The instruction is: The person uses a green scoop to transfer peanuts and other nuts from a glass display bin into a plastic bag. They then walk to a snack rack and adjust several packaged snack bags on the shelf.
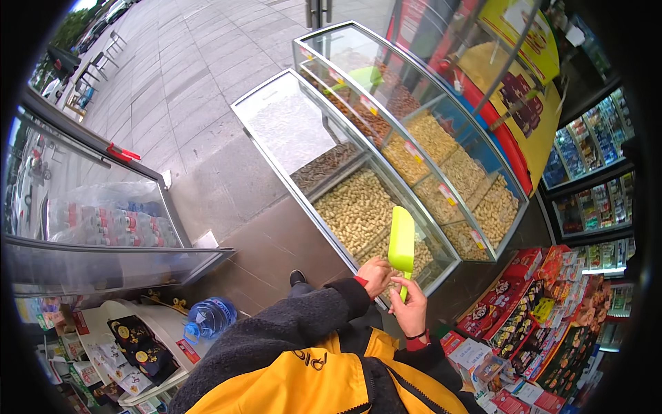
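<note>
A lime-green plastic scoop (402,243) points away from me, its handle in my right hand (410,306). My left hand (375,278) is just beside it, over the near end of a glass-sided display case (345,267); its fingers are curled and partly turned from view, so I cannot tell whether they hold anything. Beneath the scoop lie peanuts in their shells (357,207), filling two compartments of the case. A divider separates them from darker sunflower-like seeds (326,165) farther along.
Behind stands a higher glass case (434,150) of nuts, with another green scoop (362,78) inside. Boxed snacks (538,310) fill a shelf at right. An open glass door (98,207), a large water bottle (211,316) and a white display counter (124,331) are at left.
</note>
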Demonstrator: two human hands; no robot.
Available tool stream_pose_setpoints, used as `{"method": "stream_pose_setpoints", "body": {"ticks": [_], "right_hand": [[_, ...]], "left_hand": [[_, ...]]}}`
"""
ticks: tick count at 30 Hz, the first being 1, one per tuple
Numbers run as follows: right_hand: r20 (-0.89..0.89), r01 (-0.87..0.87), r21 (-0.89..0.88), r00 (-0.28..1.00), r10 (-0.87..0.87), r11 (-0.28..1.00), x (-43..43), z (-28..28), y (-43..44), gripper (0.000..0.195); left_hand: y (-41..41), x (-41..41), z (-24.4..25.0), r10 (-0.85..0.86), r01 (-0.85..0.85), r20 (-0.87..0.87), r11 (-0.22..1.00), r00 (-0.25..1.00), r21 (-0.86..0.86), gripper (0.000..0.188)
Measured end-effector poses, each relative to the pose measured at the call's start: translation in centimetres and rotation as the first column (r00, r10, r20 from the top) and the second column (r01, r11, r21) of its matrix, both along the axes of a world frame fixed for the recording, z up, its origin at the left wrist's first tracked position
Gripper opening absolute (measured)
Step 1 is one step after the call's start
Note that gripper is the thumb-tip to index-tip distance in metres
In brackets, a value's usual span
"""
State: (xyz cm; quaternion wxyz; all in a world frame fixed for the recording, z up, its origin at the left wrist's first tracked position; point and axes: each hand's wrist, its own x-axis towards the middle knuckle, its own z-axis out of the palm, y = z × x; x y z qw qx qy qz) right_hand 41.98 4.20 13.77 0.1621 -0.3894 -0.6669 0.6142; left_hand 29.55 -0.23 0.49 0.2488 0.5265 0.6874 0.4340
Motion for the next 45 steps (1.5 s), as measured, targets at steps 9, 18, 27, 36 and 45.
{"method": "stream_pose_setpoints", "body": {"ticks": [9,18,27,36,45], "right_hand": [[0.024,-0.333,0.383,0.936,0.351,0.862,-20.2,-2.3,-7.1,0.038],[0.028,-0.631,0.262,0.761,0.648,0.730,-32.9,-3.6,-6.8,0.044],[-0.014,-0.590,0.445,0.747,0.664,0.674,-46.3,-7.1,2.2,0.014],[0.138,-0.465,0.681,0.840,0.525,0.565,-56.9,-12.4,10.8,0.019],[0.365,-0.548,0.791,0.780,0.509,0.272,-66.8,-16.2,11.5,0.047]], "left_hand": [[-15.7,-17.7,5.5,0.162,-0.183,0.981,0.966,-0.110,-0.181,0.047],[-15.5,-27.1,5.1,0.314,-0.426,0.947,0.849,-0.071,-0.314,0.031],[-18.7,-40.4,4.0,0.489,-0.772,0.856,0.473,-0.170,-0.424,0.027],[-17.5,-49.5,1.5,0.664,-0.580,0.706,0.484,-0.245,-0.656,0.030],[-18.3,-56.8,-7.3,0.683,-0.699,0.475,0.692,0.555,-0.179,0.032]]}}
